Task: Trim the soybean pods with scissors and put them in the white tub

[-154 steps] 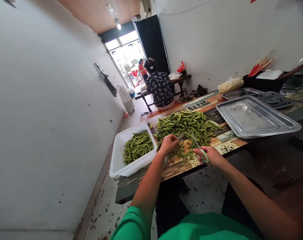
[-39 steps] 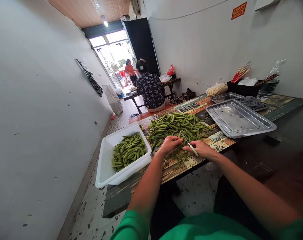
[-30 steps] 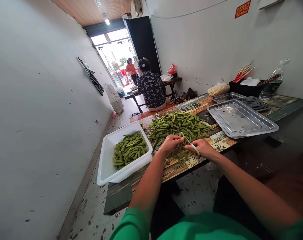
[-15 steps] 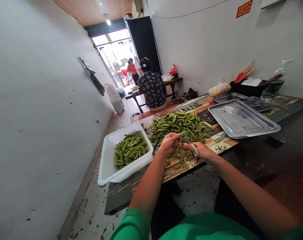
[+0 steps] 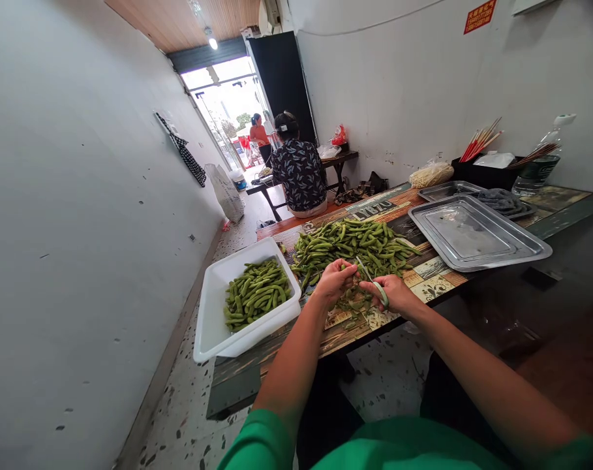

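Note:
Over the near edge of a heap of green soybean pods [image 5: 349,238], my left hand [image 5: 336,279] pinches a pod, mostly covered by the fingers. Close on its right, my right hand [image 5: 393,294] is wrapped round the pale green handles of a pair of scissors [image 5: 381,295]. The blades point up and left, beside the left fingertips. Small trimmings [image 5: 352,307] lie scattered on the patterned table [image 5: 335,336] below the hands. To the left, a white plastic tub [image 5: 209,313] holds more pods [image 5: 254,294] in a pile.
A metal tray [image 5: 477,235] rests at the right, overlapping another tray [image 5: 438,190] behind it. Beyond stand a black box of skewers [image 5: 472,171], a plastic bottle [image 5: 541,163] and a bagged bundle [image 5: 432,174]. A person [image 5: 299,166] sits ahead, back turned; another [image 5: 259,136] is near the doorway.
The pod in my left hand has drawn back into the fingers, so less of it shows. The scissor blades look closer together. The tub, heap and trays stay in place.

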### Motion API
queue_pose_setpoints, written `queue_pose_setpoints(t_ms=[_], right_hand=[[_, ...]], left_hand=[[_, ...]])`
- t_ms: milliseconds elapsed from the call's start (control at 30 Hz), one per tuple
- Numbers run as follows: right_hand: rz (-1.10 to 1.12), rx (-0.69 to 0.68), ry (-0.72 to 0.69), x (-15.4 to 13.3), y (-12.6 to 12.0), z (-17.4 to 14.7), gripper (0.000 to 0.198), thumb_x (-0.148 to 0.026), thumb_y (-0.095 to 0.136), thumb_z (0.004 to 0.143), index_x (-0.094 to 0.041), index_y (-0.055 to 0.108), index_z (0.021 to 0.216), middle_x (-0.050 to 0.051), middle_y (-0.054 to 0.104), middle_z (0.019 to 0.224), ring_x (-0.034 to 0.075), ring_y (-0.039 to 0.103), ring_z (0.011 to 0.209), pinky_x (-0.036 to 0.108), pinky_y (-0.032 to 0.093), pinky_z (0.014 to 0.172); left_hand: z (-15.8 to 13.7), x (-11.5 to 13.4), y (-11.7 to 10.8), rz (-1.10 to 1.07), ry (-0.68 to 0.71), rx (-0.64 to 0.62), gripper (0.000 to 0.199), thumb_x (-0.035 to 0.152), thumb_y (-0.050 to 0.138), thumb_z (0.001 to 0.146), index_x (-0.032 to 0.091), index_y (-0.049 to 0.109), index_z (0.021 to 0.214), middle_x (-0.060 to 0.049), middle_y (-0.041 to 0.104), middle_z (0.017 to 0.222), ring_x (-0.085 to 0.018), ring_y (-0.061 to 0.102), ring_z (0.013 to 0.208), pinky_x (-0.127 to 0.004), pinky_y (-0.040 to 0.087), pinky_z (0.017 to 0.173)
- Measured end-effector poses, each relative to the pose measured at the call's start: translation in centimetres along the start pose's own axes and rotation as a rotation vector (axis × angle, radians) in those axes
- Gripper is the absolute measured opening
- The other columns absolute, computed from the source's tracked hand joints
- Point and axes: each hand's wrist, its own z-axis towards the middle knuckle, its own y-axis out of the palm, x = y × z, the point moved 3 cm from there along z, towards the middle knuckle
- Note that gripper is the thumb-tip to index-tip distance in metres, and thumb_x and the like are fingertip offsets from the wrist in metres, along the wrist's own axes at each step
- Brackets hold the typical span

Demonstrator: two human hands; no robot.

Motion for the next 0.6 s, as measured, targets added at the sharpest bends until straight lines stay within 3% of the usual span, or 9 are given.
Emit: queue_pose_setpoints(t_ms=[167,267,333,400,467,533,600], right_hand=[[0.239,0.060,0.042,0.8,-1.6,-0.2,0.046,-0.059,0.072,0.065,-0.015,0.058,0.069,-0.002,0.055,0.047,0.009,0.051,0.037,0.017,0.027,0.029],[0.360,0.082,0.065,1.3,-2.5,-0.5,0.047,-0.060,0.071,0.066,-0.014,0.060,0.073,-0.002,0.056,0.048,0.009,0.051,0.037,0.016,0.027,0.029],[0.378,0.069,0.077,1.7,-2.7,-0.6,0.047,-0.060,0.071,0.067,-0.014,0.061,0.073,-0.001,0.056,0.049,0.009,0.051,0.037,0.016,0.027,0.028],[0.372,0.052,0.074,1.9,-2.7,-0.8,0.046,-0.058,0.072,0.067,-0.014,0.061,0.073,-0.001,0.055,0.049,0.009,0.051,0.037,0.016,0.027,0.027],[0.355,0.044,0.061,1.9,-2.6,-1.1,0.045,-0.057,0.073,0.067,-0.013,0.061,0.073,-0.002,0.055,0.048,0.009,0.052,0.037,0.015,0.027,0.027],[0.344,0.033,0.055,1.8,-2.5,-1.3,0.044,-0.055,0.073,0.067,-0.013,0.061,0.074,-0.002,0.056,0.049,0.009,0.052,0.038,0.015,0.028,0.027],[0.339,0.019,0.050,1.7,-2.4,-1.6,0.044,-0.055,0.073,0.067,-0.013,0.061,0.075,-0.002,0.056,0.048,0.009,0.052,0.038,0.015,0.028,0.026]], left_hand=[[0.2,0.9,-0.9,-0.179,0.017,0.146,0.027,0.020,0.072,0.069,0.015,0.053,0.087,0.000,0.057,0.066,-0.002,0.037,0.044,-0.015,0.025,0.042],[0.6,0.8,-1.4,-0.277,-0.063,0.211,0.017,0.022,0.066,0.073,0.014,0.052,0.076,-0.001,0.055,0.067,-0.005,0.044,0.050,-0.016,0.031,0.045],[1.0,0.4,-1.7,-0.202,-0.095,0.292,0.023,0.028,0.065,0.074,0.015,0.048,0.068,0.000,0.052,0.063,-0.006,0.043,0.050,-0.017,0.029,0.044],[1.5,0.1,-2.0,0.074,-0.037,0.408,0.024,0.030,0.067,0.073,0.015,0.050,0.067,0.002,0.049,0.059,-0.006,0.041,0.048,-0.018,0.028,0.044],[2.1,0.0,-2.1,0.500,0.054,0.488,0.020,0.030,0.071,0.069,0.015,0.057,0.070,0.003,0.050,0.058,-0.007,0.043,0.051,-0.020,0.032,0.049],[2.8,-0.1,-1.8,0.919,0.087,0.494,0.017,0.029,0.073,0.066,0.015,0.065,0.072,0.000,0.056,0.061,-0.011,0.049,0.058,-0.023,0.038,0.057],[3.5,-0.3,-1.5,1.193,0.057,0.460,0.015,0.026,0.074,0.064,0.016,0.070,0.074,-0.003,0.063,0.068,-0.014,0.055,0.066,-0.025,0.040,0.064]])
